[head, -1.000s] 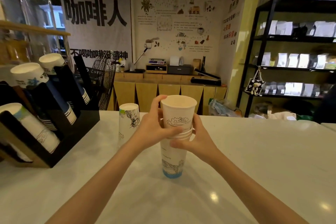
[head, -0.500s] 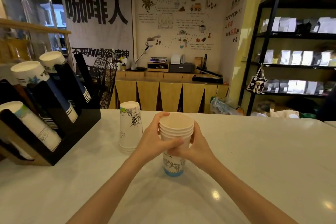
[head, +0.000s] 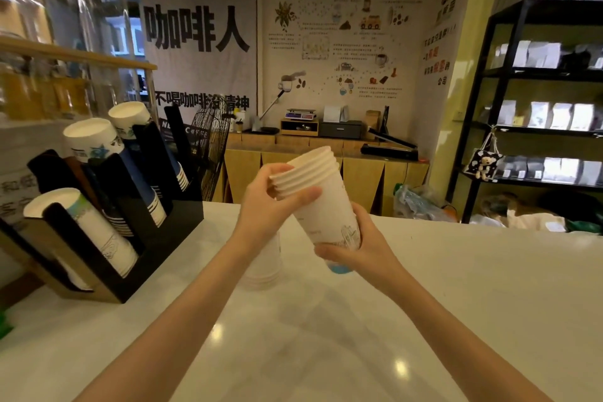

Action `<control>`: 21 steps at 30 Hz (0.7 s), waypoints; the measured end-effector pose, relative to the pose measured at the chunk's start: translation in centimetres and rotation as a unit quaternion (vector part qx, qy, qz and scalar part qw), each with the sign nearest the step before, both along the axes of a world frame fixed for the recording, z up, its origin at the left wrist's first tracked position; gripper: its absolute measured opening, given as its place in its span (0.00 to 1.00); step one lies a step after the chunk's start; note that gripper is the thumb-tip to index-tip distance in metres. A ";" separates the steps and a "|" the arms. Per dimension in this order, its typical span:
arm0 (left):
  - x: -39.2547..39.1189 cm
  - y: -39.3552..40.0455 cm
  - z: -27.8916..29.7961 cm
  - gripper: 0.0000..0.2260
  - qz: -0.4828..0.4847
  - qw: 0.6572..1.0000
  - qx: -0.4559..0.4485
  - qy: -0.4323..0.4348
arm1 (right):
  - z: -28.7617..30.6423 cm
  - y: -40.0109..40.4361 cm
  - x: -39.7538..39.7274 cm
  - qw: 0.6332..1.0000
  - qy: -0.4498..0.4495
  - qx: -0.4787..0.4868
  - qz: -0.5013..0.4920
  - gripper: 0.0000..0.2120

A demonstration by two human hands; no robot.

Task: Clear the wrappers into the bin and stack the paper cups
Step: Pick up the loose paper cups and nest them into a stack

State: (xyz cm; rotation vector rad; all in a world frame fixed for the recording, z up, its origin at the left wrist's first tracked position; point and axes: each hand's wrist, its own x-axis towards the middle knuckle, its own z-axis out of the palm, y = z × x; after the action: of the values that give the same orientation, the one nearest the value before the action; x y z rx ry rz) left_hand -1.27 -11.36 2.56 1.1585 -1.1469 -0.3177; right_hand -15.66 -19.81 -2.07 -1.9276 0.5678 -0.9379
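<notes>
I hold a stack of several nested white paper cups (head: 321,202) above the white counter (head: 456,303), tilted so its rims lean to the upper left. My left hand (head: 270,206) grips the rims at the top. My right hand (head: 362,248) wraps the blue-banded base. A second, upside-down stack of white cups (head: 266,266) stands on the counter just behind my left wrist, mostly hidden by it. No wrappers or bin show in this view.
A black cup dispenser rack (head: 140,238) with several rows of cups sits at the counter's left end. Beyond the counter are a black fan (head: 208,147), a wooden sideboard (head: 310,166) and black shelving (head: 538,127) with bags on the right.
The cup stack has been lifted off the counter and tipped to the left. My right hand slid down to its base; the view moved closer and lower.
</notes>
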 end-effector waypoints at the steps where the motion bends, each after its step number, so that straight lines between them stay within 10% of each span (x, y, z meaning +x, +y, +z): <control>1: 0.5 0.1 0.4 0.25 0.003 1.000 -0.007 0.014 | 0.2 0.0 0.4 1.000 -0.010 -0.004 -0.003 0.34; 8: 5.1 0.6 0.3 0.08 0.060 0.998 -0.024 -0.008 | 1.7 -0.1 3.1 0.990 -0.140 0.015 -0.030 0.32; 14: 7.0 1.0 -0.6 0.34 -0.032 0.997 0.038 0.051 | 6.5 0.1 6.0 0.963 -0.255 -0.028 -0.080 0.25; 21: 7.8 0.5 -2.4 0.33 -0.020 0.990 0.137 0.008 | 9.7 0.4 10.0 0.974 -0.180 -0.124 -0.058 0.27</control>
State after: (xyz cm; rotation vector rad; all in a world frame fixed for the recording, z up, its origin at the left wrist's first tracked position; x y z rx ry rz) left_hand 6.56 -10.82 0.12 1.3702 -1.1379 -0.5275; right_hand -5.61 -19.38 7.61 -1.8893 0.3649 -1.4547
